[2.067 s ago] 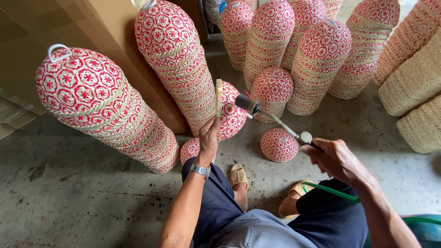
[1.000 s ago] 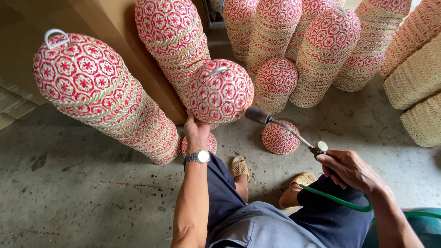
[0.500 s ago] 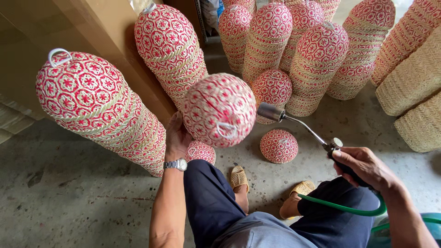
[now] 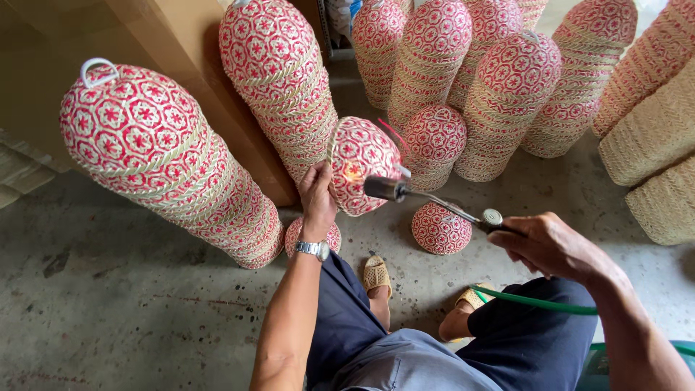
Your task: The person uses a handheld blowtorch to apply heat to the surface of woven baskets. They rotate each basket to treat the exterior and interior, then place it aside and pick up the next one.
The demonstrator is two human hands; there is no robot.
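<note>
A grey concrete floor (image 4: 108, 304) fills the lower left of the frame, with tall stacks of red-and-white woven baskets (image 4: 166, 163) leaning across the upper half and plain straw-coloured stacks (image 4: 655, 137) at the right edge. At centre, the left hand (image 4: 317, 194) grips a single red-and-white basket (image 4: 362, 165) by its rim, fingers wrapped around the edge. The right hand (image 4: 554, 247), at centre right, is closed around a metal torch (image 4: 434, 199) whose nozzle points at that basket, a small orange glow on the weave. A green hose (image 4: 536, 303) trails below.
</note>
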